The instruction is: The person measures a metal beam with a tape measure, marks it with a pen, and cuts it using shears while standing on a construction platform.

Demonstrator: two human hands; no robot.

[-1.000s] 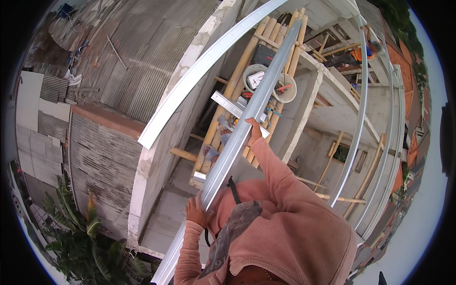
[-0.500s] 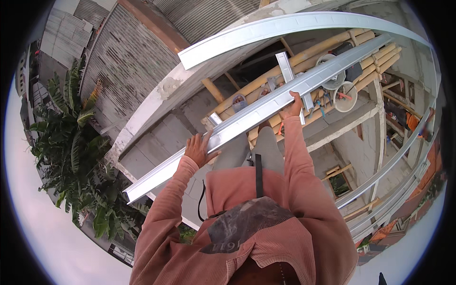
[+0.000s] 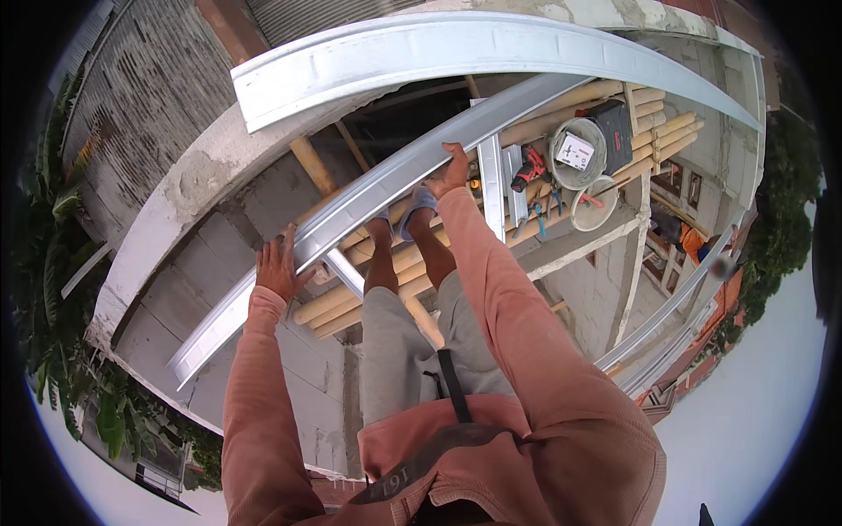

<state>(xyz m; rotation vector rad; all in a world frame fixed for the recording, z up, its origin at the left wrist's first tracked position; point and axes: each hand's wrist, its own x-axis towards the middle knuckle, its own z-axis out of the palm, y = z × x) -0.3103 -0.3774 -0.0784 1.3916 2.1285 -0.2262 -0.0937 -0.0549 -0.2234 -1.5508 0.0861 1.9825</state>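
A long silvery metal channel (image 3: 377,188) slants across in front of me, from low on the left to high on the right. My left hand (image 3: 279,266) is on its left part, fingers spread over the metal and thumb along the near edge. Farther along, my right hand (image 3: 452,169) is closed round the near edge. Beneath the channel, short metal pieces (image 3: 491,188) lie crosswise on bamboo poles (image 3: 329,307). My sandalled feet (image 3: 419,209) stand on those poles, below the channel.
Beyond lies another long metal channel (image 3: 491,42) along a concrete beam (image 3: 167,202). On the bamboo at right are a red drill (image 3: 529,168), pliers (image 3: 542,224), a grey bucket (image 3: 561,171), a white pail (image 3: 582,216) and a dark case (image 3: 611,131). Open drops show beside the poles.
My view has tilted and shifted right, so my legs and feet now show. The held channel sits farther left and farther from my body. Both hands have stayed on it.
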